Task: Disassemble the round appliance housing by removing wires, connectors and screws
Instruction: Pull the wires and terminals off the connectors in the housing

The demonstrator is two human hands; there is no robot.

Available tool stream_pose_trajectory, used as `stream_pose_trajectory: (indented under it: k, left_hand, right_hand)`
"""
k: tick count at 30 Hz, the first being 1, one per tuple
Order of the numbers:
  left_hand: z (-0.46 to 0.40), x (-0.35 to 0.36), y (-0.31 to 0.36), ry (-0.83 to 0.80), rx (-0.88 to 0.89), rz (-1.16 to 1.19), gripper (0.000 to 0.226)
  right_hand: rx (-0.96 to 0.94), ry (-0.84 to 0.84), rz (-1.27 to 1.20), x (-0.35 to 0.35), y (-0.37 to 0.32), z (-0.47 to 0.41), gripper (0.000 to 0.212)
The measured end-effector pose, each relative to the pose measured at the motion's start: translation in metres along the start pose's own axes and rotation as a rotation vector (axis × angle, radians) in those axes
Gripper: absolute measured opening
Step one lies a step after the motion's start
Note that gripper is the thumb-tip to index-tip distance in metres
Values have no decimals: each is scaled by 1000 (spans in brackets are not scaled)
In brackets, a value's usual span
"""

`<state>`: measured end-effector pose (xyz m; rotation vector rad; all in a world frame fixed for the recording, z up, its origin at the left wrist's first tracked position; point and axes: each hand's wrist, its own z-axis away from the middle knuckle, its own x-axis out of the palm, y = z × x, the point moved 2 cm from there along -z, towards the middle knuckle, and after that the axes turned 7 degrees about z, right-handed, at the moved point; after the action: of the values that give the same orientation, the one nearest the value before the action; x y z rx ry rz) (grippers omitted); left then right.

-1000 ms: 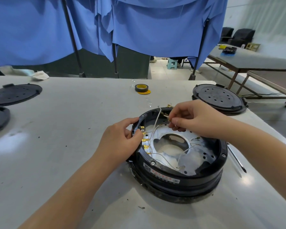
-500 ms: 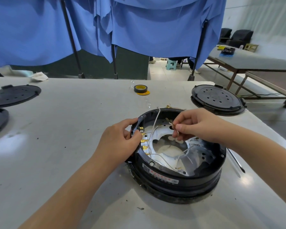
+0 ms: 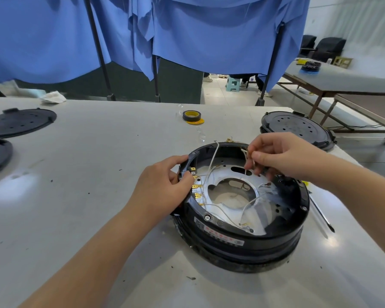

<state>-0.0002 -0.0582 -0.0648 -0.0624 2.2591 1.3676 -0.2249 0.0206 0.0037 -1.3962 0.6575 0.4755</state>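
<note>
My left hand (image 3: 165,185) clamps the round housing (image 3: 242,210) rim at 9 o'clock, right hand (image 3: 282,156) pinches a thin white wire (image 3: 246,162) near 12; wire's limp and fragile, so pull at the connector.

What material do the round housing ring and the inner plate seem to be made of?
The housing ring looks like black moulded plastic, semi-gloss, with soft highlights along its rim. The inner plate looks like bare sheet metal, silvery and matte, with punched holes; which metal it is cannot be told.
</note>
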Motion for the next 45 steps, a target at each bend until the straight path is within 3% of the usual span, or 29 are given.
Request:
stream_pose_trajectory:
  k: [8,16,24,28,31,33,37,40,45]
  left_hand:
    - [0,0,0,0,5,5,31]
    - [-1,0,-1,-2,7,10,32]
    - [0,0,-1,0,1,14,33]
    - [0,0,-1,-1,-5,21,33]
    - [0,0,-1,1,-2,18,33]
    - [0,0,-1,2,-1,17,33]
    - [0,1,-1,-5,-3,23,32]
    - [0,1,0,-6,-5,24,32]
    - [0,-1,-1,-5,-4,23,30]
  right_hand:
    - [73,67,-125,-17,0,-2,14]
    - [13,113,-145,-19,1,0,13]
    - [-95,-14,266,-1,4,1,18]
    - [-170,12,292,-2,-4,1,20]
    - [-227,42,227,-10,-11,3,19]
    - [-251,115,50,-21,-13,3,18]
    - [-153,305,-237,-47,-10,-11,13]
    - [-77,359,-72,-55,-9,-34,12]
    - [-5,167,338,-35,0,-78,13]
